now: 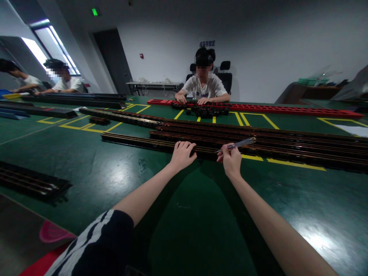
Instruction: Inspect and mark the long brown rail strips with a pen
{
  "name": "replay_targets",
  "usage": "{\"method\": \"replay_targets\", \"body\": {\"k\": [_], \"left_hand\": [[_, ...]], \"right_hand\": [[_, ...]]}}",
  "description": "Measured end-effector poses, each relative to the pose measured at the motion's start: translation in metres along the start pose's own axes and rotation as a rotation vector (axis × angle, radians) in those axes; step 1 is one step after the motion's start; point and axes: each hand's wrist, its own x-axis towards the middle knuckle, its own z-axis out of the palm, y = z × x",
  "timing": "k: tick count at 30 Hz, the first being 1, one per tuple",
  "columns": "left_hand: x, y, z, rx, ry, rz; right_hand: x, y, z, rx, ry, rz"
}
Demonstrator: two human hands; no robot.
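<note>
Several long dark rails with brown strips lie side by side across the green table. My left hand rests on the nearest rail, its fingers curled over the rail's top edge. My right hand is closed on a clear-handled screwdriver, whose handle points up and to the right above the rails. Its tip is hidden at the nearest rail, beside my fingers.
A person sits across the table with both hands on small black parts beside a long red rail. Two more people sit at the far left. Another dark rail section lies at the near left. Yellow lines mark the table.
</note>
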Motion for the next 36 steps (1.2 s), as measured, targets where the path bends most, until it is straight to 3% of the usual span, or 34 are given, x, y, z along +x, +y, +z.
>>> {"method": "replay_targets", "body": {"k": [36], "left_hand": [[0.0006,0.0031,0.0029,0.052,0.028,-0.045]], "right_hand": [[-0.0014,-0.0027,0.0013,-0.055,0.013,-0.021]]}}
